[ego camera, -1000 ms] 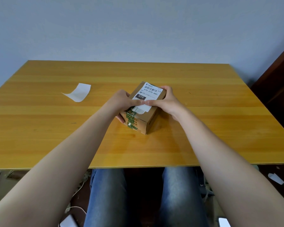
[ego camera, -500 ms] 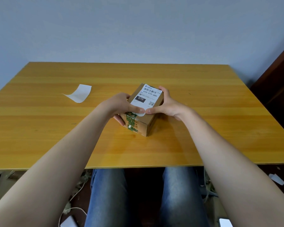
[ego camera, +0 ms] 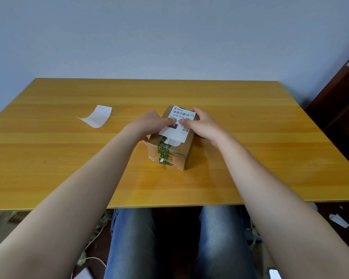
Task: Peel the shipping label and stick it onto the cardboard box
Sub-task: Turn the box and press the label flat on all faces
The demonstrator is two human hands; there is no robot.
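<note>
Cardboard box [ego camera: 177, 157] sat mid-table, long axis running near-to-far, far end angled slightly right. Shipping label [ego camera: 182, 113] lay on top face, long axis along box's, barcode end pointing away from person, near edge looking slightly lifted above green-printed tape [ego camera: 164, 153]. Label white: barcode, digits, black block, small QR code. Left hand [ego camera: 149, 124] and right hand [ego camera: 205, 125] gripped box from its sides, thumbs pressing label, tips nearly meeting. Table [ego camera: 270, 137] edges well apart from box; curled white backing paper [ego camera: 97, 118] lay well left.
</note>
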